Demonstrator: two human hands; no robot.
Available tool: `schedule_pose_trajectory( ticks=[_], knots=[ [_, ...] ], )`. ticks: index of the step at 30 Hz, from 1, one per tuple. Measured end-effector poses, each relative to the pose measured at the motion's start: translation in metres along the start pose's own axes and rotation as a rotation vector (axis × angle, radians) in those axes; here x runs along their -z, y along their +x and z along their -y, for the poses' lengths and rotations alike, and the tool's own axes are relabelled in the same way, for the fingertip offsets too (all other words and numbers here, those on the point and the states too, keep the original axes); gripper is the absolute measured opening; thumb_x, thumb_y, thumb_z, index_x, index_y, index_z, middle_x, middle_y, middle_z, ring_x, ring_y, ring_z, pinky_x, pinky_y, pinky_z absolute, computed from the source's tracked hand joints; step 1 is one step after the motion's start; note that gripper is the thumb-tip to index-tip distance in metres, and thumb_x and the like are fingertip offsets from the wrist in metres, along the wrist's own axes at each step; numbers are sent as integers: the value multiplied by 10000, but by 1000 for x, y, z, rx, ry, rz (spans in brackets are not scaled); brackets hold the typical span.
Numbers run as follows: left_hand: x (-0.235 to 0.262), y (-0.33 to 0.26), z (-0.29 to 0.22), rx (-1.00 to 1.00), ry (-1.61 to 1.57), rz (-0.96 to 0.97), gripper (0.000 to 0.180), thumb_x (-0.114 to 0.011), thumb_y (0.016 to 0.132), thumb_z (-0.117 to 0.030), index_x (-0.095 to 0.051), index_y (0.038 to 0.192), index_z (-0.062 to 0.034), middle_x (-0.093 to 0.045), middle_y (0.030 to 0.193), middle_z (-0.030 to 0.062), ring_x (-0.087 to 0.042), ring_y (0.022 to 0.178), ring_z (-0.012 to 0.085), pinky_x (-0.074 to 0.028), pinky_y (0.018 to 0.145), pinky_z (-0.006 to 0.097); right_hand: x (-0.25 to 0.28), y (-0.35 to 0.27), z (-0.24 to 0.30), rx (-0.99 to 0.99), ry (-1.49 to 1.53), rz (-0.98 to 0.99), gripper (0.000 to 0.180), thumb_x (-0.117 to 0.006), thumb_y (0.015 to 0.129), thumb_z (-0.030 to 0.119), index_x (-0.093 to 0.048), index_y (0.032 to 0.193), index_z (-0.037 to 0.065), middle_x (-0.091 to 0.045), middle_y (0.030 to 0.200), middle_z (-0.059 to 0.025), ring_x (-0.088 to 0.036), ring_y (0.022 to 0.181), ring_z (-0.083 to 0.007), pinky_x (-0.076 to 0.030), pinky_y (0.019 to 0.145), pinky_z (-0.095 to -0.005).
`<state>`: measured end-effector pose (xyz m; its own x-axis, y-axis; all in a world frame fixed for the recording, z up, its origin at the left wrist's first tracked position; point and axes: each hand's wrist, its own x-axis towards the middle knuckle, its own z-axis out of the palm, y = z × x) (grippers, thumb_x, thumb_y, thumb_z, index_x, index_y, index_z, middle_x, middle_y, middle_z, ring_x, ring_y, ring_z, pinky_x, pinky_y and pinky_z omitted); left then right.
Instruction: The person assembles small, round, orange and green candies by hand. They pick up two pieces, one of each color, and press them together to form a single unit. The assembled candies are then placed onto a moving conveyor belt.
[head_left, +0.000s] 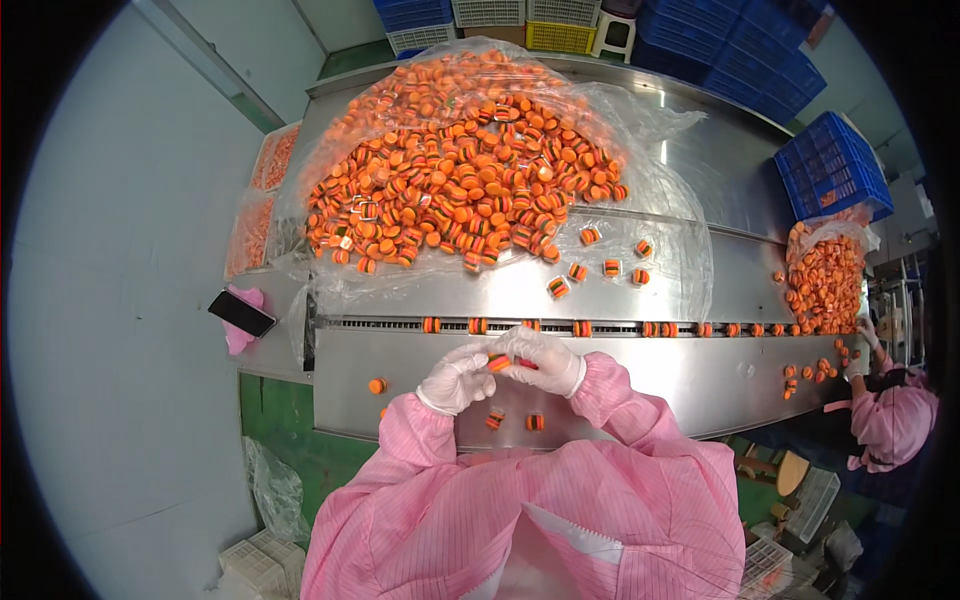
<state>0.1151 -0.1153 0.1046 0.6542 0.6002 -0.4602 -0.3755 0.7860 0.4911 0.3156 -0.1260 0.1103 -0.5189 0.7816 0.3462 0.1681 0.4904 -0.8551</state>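
Left hand [455,378] and right hand [545,360], both white-gloved, pinched together on one orange burger-shaped candy [498,362] above the near edge of the steel bench [700,375]. Two loose candies [515,420] just below them at that edge. Big candy heap [465,160] on clear plastic sheet [660,255] toward the far edge. Black phone [241,313] at the left edge.

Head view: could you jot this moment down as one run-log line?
left hand: gloved, pinching orange piece | right hand: gloved, on same piece | pile: on plastic sheet, behind | channel: pieces in a row
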Motion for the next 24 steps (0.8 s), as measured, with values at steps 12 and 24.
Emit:
schedule_pose_trajectory(
  ticks=[12,24],
  knots=[
    [-5,13,30,72,249,-346,586,-283,888,-571,-549,915,-50,-550,623,84,-399,339,125,-241,267,205,-23,-6,4,-189,-55,137,321,-587,773,57,-534,1089,24,-541,1064,-151,-547,991,-281,-463,813,-341],
    [69,38,76,-248,563,-613,431,-326,931,-410,-574,884,-60,-572,758,26,-531,657,118,-433,579,245,-75,-20,-16,-252,-125,-132,239,-594,753,97,-582,986,44,-594,952,-134,-573,877,-304,-462,784,-367]
  ],
)
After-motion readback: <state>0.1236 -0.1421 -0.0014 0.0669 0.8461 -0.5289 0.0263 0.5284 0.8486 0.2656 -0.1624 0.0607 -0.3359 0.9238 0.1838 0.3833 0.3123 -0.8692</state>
